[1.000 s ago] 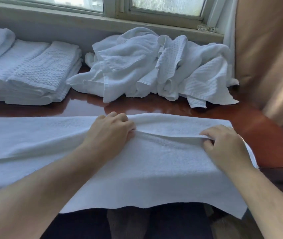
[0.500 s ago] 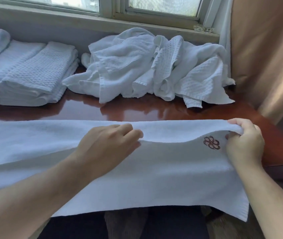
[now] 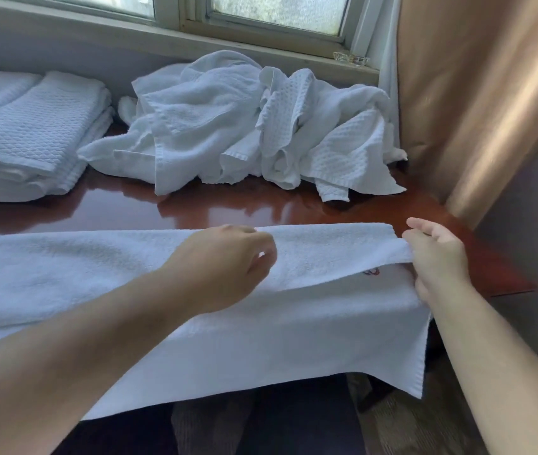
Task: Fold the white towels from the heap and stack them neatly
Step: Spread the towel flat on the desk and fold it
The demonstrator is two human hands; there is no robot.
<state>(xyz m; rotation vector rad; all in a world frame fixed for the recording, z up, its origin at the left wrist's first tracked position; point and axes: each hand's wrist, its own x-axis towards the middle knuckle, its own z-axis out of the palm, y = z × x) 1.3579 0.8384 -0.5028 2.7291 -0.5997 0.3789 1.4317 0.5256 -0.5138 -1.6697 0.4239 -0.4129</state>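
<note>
- Glossy counter (image 3: 228, 208) carries the towel (image 3: 294, 339) across the lower frame, with its near hem hanging off the front.
- At the folded-over flap's end the right grip (image 3: 438, 257) pinches it. The left grip (image 3: 228, 261) curls at mid-flap, and I cannot tell if it holds.
- Best to keep the flap taut, match the hems squarely, then smooth.
- The heap (image 3: 244, 126) sits upper centre and the stack (image 3: 31, 136) upper left.

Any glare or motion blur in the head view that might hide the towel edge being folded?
Head view: window light leaves bright glare on the glossy table; the left hand and right hand are slightly motion-blurred; the towel shows its folded edge clearly; the window sill tilts, likely wide-angle distortion.
</note>
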